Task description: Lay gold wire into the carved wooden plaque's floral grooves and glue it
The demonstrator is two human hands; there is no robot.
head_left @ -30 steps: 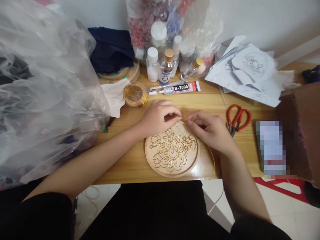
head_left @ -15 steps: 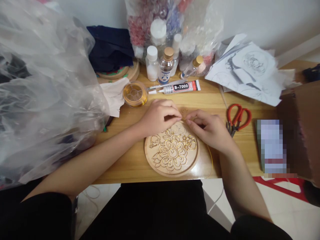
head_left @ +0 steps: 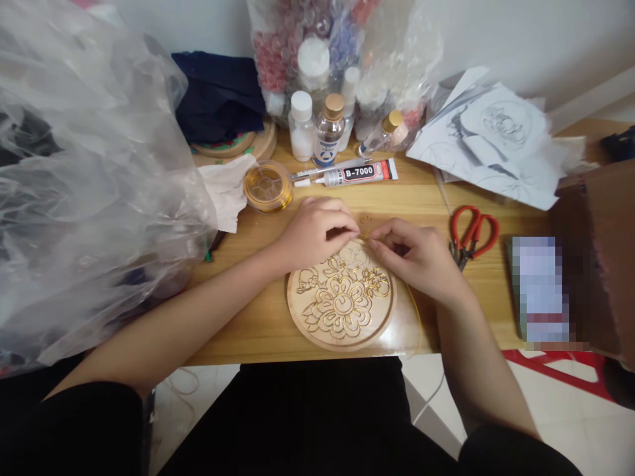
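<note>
Between my two hands runs a thin gold wire (head_left: 364,236), just above the far rim of a round wooden board (head_left: 292,311). My left hand (head_left: 322,228) pinches one end of it between thumb and fingertips. The wire is also pinched by my right hand (head_left: 409,254), a short gap away, and its loose length hangs down past the board's right side. On the board lies a flower outline (head_left: 344,304) in gold wire, with smaller wire shapes around it. Small bent wire pieces (head_left: 366,219) rest on the table beyond my fingertips.
A spool of gold wire (head_left: 268,187), a B-7000 glue tube (head_left: 360,173) and several small bottles (head_left: 328,132) stand or lie behind my hands. Red-handled pliers (head_left: 471,235) and a phone (head_left: 540,291) are at right. Plastic bags (head_left: 99,185) crowd the left; paper sketches (head_left: 491,139) lie back right.
My fingertips have drawn slightly apart, so a little more wire shows between them. The hanging wire has shifted slightly. The board stays in place.
</note>
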